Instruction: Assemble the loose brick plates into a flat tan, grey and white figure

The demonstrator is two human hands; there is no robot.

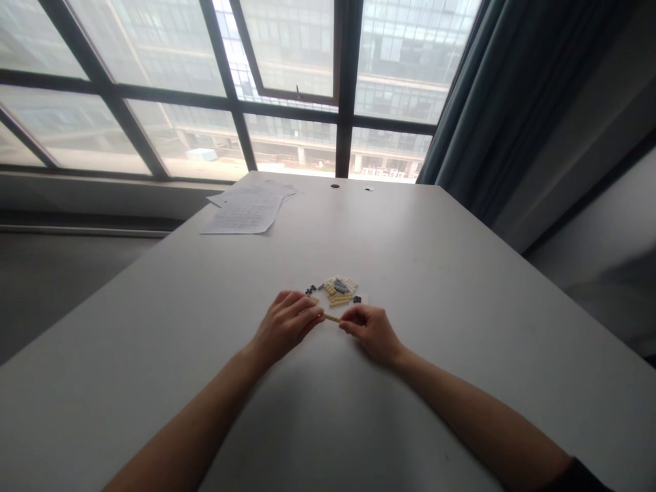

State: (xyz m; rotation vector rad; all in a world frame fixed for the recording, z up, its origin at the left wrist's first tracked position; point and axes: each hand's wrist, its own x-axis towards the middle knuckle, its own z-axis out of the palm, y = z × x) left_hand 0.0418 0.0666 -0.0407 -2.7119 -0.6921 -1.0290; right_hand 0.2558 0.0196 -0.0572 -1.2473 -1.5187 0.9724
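White counter point(404, 239), left hand point(287, 318) and right hand point(374, 331) over it, fingers point(307, 315) of both grasping a thin yellowish strip point(332, 318) at its two ends, pile of yellowish, white, gray and black bricks point(338, 298) just beyond, papers point(243, 213) farther left, windows point(294, 41) behind, dark curtain point(474, 109) at right.

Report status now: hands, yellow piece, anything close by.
Left hand and right hand gripping opposite ends of yellow piece. Loose building pieces just beyond. Papers farther off, to the left.

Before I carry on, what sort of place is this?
Probably an office or workroom: there is a wide white table, printed papers near its far left corner, and a large window beyond it.
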